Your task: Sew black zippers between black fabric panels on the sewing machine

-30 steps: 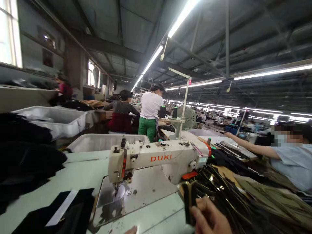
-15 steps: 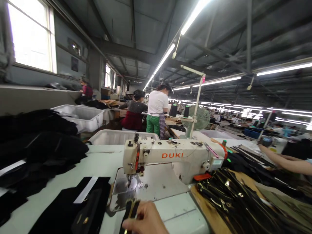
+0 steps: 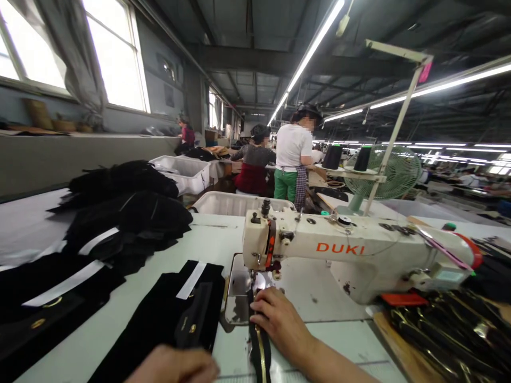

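A black zipper with gold teeth runs from the needle area of the sewing machine down toward me. Its upper end lies under the presser area. My right hand grips the zipper just in front of the needle, fingers bent over it against the metal bed. My left hand is low in the view, smeared by motion, over the near edge of a black fabric piece. That piece carries a white strip and a dark patch with a small gold fitting.
Stacked black fabric and another black piece lie at left. Many gold-toothed zippers are heaped on a board at right. Behind the machine are a white bin, thread cones, a fan and people.
My view has swung left. My right hand has moved the zipper forward to the needle; before, it held the zipper near the bed's front edge. My left hand has come into view.
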`<state>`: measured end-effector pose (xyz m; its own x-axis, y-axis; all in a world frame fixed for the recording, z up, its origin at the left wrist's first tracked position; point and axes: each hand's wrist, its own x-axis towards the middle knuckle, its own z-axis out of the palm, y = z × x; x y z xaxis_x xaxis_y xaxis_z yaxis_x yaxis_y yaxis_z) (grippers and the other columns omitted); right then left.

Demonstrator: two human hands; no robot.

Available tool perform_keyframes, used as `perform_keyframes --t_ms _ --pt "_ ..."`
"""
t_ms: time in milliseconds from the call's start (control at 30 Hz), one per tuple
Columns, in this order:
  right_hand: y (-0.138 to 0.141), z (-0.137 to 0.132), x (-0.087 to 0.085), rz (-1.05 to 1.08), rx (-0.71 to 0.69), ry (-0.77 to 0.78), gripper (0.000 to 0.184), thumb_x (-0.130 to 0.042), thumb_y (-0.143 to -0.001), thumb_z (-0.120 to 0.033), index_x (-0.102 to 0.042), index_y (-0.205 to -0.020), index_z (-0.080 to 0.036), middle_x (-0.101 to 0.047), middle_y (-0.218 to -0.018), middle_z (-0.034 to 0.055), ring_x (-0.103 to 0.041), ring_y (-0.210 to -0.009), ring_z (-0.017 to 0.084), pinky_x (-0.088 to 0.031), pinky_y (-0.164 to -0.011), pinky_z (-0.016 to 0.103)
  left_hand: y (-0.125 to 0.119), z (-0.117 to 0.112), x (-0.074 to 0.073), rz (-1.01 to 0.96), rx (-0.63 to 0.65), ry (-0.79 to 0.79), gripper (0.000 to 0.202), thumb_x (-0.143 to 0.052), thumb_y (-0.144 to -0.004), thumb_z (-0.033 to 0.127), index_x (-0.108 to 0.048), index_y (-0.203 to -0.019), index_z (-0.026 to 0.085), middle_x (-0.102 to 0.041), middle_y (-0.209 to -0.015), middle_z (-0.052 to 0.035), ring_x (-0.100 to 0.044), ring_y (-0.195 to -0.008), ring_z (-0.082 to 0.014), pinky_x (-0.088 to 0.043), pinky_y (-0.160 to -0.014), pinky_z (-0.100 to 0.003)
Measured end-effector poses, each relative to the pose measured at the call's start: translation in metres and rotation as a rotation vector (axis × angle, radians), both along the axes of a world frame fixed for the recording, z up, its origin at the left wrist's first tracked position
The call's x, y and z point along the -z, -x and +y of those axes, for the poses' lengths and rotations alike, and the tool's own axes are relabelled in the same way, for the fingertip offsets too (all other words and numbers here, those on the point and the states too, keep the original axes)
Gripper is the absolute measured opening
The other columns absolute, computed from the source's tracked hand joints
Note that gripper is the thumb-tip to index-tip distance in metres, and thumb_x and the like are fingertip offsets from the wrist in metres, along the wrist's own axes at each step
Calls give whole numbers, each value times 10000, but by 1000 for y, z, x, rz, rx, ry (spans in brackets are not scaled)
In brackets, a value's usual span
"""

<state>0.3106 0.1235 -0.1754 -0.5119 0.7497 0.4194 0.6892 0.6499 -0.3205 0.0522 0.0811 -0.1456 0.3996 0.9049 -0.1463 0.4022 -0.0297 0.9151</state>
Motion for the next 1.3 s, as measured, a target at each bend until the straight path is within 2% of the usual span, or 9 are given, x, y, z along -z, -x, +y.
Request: perform_keyframes --t_ms 100,167,267,367,500,667,867,1033,1300 --pt "-5 1 4 23 -33 -23 191 -684 -889 -148 -663 -1069 -207 -666 -1094 47 -622 -1018 214 -528 -895 324 22 65 -21 388 7 -479 320 -522 -929 406 -655 -1194 288 -656 -1264 -35 -571 -1196 -295 -374 -1093 -450" --pt "-8 -2 4 38 -49 -27 235 -643 -913 -159 -640 -1143 -205 -648 -1154 70 -608 -1056 232 -527 -918 348 25 106 -22 437 36 -531 495 -632 -809 338 -596 -1292 240 -561 -1400 -90 -435 -1331 -339 -265 -1144 -517" --pt "-12 -6 0 47 -75 9 269 -624 -920 -193 -617 -1189 -207 -640 -1171 73 -595 -1068 239 -525 -934 359 18 134 -9 416 97 -498 432 -650 -769 335 -642 -1188 228 -637 -1243 -86 -532 -1190 -314 -370 -1064 -484" --pt "-16 -7 -1 34 -96 21 295 -636 -912 -228 -609 -1205 -199 -645 -1166 71 -592 -1053 239 -528 -932 354 6 128 8 377 89 -465 199 -566 -859 381 -667 -926 223 -672 -956 -37 -600 -957 -263 -468 -913 -401" --pt "-16 -6 0 26 -73 -5 285 -653 -904 -235 -623 -1184 -191 -652 -1143 70 -600 -1043 238 -539 -919 341 -17 114 20 303 45 -408 296 -467 -947 434 -644 -934 197 -670 -828 -19 -652 -787 -227 -539 -729 -327" --pt "-14 -7 1 -10 -58 -42 226 -686 -884 -248 -640 -1095 -182 -663 -1117 64 -624 -994 241 -564 -877 353 -35 94 28 309 -68 -585 398 -573 -899 359 -569 -1280 243 -614 -1264 -85 -559 -1212 -309 -454 -1053 -485" --pt "-13 -7 2 -30 -40 -141 228 -680 -891 -267 -628 -1095 -179 -680 -1112 61 -630 -1006 243 -564 -900 345 -32 50 43 493 109 -1120 540 -511 -989 319 -351 -1502 370 -586 -1406 12 -604 -1231 -218 -551 -957 -301" --pt "-11 -9 7 -6 -24 -190 218 -643 -917 -276 -623 -1113 -184 -687 -1124 62 -635 -1017 236 -555 -926 327 -41 49 38 569 106 -1200 611 -433 -1032 298 -147 -1570 330 -555 -1434 7 -532 -1298 -191 -465 -1046 -338" --pt "-12 -6 7 -9 -32 -191 184 -656 -903 -256 -617 -1069 -187 -682 -1117 57 -641 -1020 239 -561 -927 331 -42 50 30 580 202 -1288 636 -415 -984 159 -186 -1569 253 -516 -1464 -5 -498 -1328 -151 -403 -1091 -291"
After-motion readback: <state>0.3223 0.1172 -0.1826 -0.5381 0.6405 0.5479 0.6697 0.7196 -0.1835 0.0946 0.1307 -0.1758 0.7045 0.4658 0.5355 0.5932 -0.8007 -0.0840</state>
